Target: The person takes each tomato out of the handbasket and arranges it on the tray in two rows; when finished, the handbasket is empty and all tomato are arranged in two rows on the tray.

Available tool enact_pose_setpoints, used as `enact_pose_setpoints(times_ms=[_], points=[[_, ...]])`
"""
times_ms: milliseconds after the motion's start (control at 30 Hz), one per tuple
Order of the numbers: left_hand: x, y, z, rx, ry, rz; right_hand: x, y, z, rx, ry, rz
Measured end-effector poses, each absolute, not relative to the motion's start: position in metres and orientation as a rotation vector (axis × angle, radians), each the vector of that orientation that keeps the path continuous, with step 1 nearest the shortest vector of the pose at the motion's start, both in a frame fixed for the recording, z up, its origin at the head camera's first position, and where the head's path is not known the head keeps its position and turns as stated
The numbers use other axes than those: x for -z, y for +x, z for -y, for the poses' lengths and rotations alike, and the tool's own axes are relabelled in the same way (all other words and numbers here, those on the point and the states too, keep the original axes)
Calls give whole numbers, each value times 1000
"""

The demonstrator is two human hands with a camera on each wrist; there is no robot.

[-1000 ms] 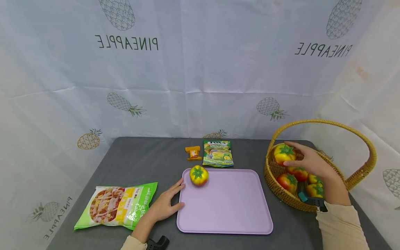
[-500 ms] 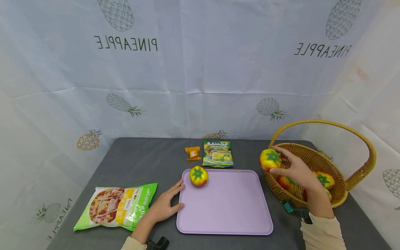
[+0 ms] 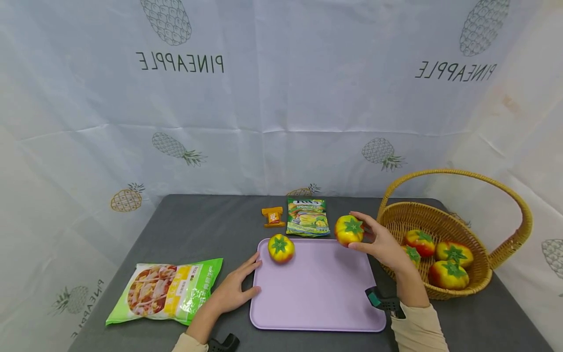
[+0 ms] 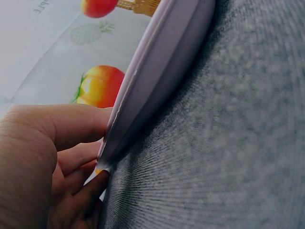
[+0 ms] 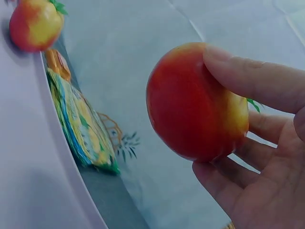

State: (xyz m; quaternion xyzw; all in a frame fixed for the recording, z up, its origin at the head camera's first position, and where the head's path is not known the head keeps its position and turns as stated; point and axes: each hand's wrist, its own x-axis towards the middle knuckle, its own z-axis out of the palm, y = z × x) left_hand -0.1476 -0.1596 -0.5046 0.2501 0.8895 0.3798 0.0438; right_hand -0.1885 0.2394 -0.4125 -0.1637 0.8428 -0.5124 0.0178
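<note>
In the head view my right hand (image 3: pixel 381 243) holds a red-and-yellow tomato-like fruit (image 3: pixel 346 231) with a green leafy top above the far right corner of the lilac tray (image 3: pixel 316 293). The right wrist view shows the held fruit's red underside (image 5: pixel 183 107), thumb on one side and fingers on the other. A second such fruit (image 3: pixel 280 248) sits in the tray's far left corner. My left hand (image 3: pixel 233 288) lies at the tray's left side, its extended fingertips touching the rim. In the left wrist view, the thumb and fingers meet the tray edge (image 4: pixel 157 71).
A wicker basket (image 3: pixel 440 293) with a tall handle stands at right, holding several similar fruits (image 3: pixel 448 275). Behind the tray lie a green-yellow candy bag (image 3: pixel 308 218) and a small orange packet (image 3: pixel 273 216). A larger green-and-white food bag (image 3: pixel 164 289) lies at left.
My right hand has lifted the fruit out of the basket and carried it left, over the tray's far right corner. The left hand stays at the tray's left rim.
</note>
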Motion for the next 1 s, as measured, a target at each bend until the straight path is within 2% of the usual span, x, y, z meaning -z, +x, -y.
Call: enact_pose_setpoints(times_ms=[433,1000], points=[[504,-148,159,-1156,750,-2703,430,-198,-202,1636,-571,-2506],[504,-149,160,-1135,750,-2718,465,-205,-167,1571,-528,-2400]])
